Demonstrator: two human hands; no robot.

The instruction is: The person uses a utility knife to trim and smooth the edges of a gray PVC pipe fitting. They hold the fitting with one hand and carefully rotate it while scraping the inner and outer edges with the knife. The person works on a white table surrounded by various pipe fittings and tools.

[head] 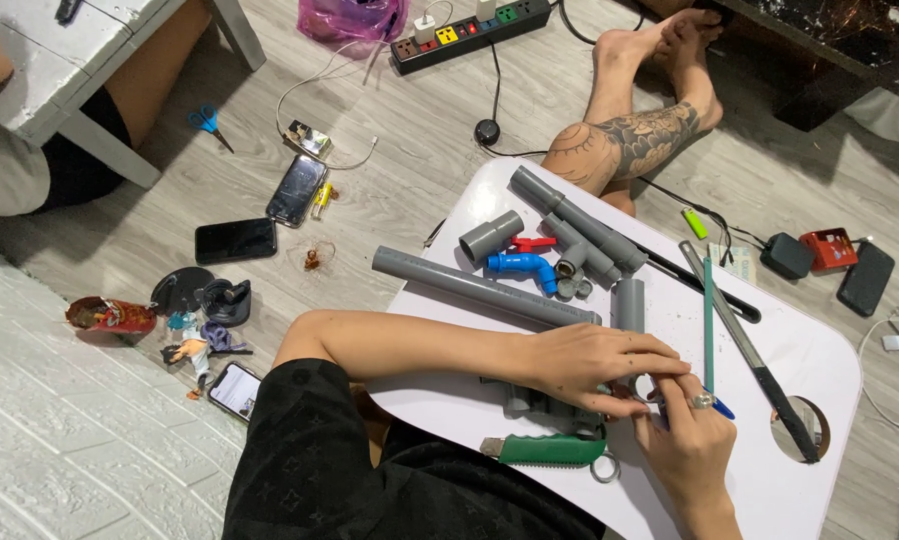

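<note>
Left hand (594,365) lies palm-down, fingers curled over a grey fitting (549,410) at the near edge of the white table (819,350), apparently pinning it so it cannot roll. Right hand (691,435), ring on one finger, pinches a blue pen (719,407) tip-down against the fitting, as if to mark it. Long grey pipe (479,288) lies just beyond the left wrist; blue tap (521,266) and pipe assembly (579,225) farther back. Green-handled saw (549,450) sits beside the fitting, within reach.

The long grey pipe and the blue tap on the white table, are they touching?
Apart. The head view shows a strip of white table between the long grey pipe and the blue tap lying just above it.
</note>
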